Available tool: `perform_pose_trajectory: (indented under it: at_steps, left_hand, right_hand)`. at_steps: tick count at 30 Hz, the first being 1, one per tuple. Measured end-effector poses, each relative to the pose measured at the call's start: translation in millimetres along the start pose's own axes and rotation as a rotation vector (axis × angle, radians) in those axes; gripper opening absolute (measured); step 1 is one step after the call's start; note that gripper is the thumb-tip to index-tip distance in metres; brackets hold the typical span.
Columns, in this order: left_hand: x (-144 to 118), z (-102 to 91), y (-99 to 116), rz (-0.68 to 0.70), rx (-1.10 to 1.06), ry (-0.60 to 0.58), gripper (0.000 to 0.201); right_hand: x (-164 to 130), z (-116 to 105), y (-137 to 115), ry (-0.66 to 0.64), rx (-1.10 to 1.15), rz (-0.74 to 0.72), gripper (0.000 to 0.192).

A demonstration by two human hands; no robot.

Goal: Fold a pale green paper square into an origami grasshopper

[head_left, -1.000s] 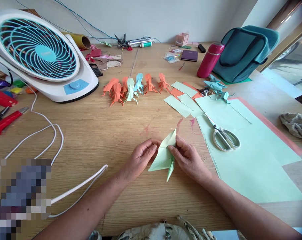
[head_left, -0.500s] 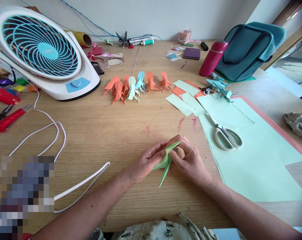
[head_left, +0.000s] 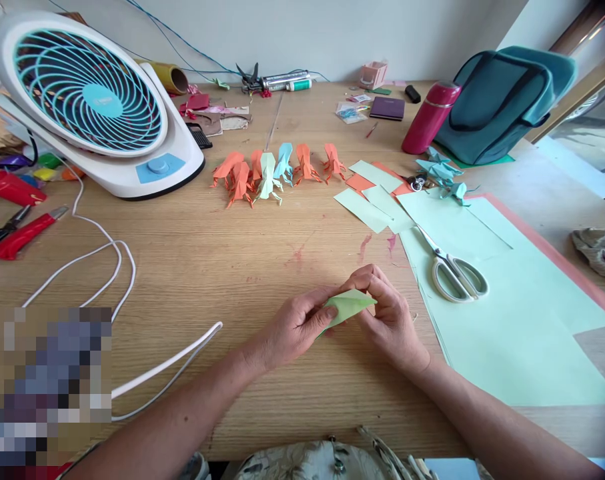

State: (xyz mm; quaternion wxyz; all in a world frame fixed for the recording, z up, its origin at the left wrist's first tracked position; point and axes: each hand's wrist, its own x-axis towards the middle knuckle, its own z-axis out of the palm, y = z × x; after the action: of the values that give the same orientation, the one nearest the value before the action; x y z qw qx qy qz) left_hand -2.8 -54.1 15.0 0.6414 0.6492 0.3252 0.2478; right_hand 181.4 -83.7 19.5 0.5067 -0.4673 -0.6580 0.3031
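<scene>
Between my two hands, above the near part of the table, is a folded piece of light green paper (head_left: 351, 304) with a pointed right end. My left hand (head_left: 297, 327) pinches its left side, thumb on top. My right hand (head_left: 389, 320) is closed at the pointed end, with fingers curled at the far edge; some fingertips are hidden behind the paper. Beyond the hands stand several folded paper figures in orange (head_left: 241, 181), pale green (head_left: 267, 177) and blue (head_left: 285, 162). To the right, white-handled scissors (head_left: 459, 277) lie on large pale green sheets (head_left: 512, 353).
A white fan (head_left: 167, 157) stands at the left, its white cord (head_left: 99, 233) looping over the table. Cut paper rectangles (head_left: 365, 210) lie right of centre. A red flask (head_left: 432, 117) and a teal bag (head_left: 487, 110) stand behind. A red-handled cutter (head_left: 25, 237) lies far left.
The green paper has turned in my hands: its narrow point facing me is out of sight, and a broad flat face now shows. My right hand has shifted slightly at its edge.
</scene>
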Motion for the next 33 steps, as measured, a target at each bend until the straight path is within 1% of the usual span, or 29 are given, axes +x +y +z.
perform_pose_trajectory:
  at_steps: [5, 10, 14, 18, 21, 26, 31, 33]
  left_hand:
    - [3, -5.5, 2, 0.068, 0.01, -0.026, 0.042]
    - [2, -10.2, 7, 0.144, 0.002, -0.112, 0.044]
    - [3, -10.8, 10, 0.188, 0.028, -0.106, 0.038]
    - [3, -10.9, 10, 0.204, 0.069, -0.096, 0.039]
    - [4, -11.4, 10, 0.223, 0.083, -0.102, 0.04]
    - [4, -11.9, 11, 0.21, 0.069, -0.127, 0.04]
    - [4, -13.2, 10, 0.212, 0.067, -0.104, 0.033]
    - [4, -14.6, 11, 0.21, 0.074, -0.118, 0.032]
  right_hand:
    - [0, 0, -1, -0.022, 0.023, -0.026, 0.012]
    - [0, -1, -1, -0.022, 0.032, -0.066, 0.017]
    - [0, -3, -3, -0.046, 0.036, -0.133, 0.026]
    - [1, -6, -4, -0.076, 0.022, -0.176, 0.022]
    - [0, -8, -4, -0.091, 0.015, -0.192, 0.023]
    - [0, -9, -4, -0.054, 0.006, -0.211, 0.023]
    - [0, -8, -5, -0.005, 0.021, -0.218, 0.022]
    - [-1, -8, -5, 0.006, 0.022, -0.213, 0.02]
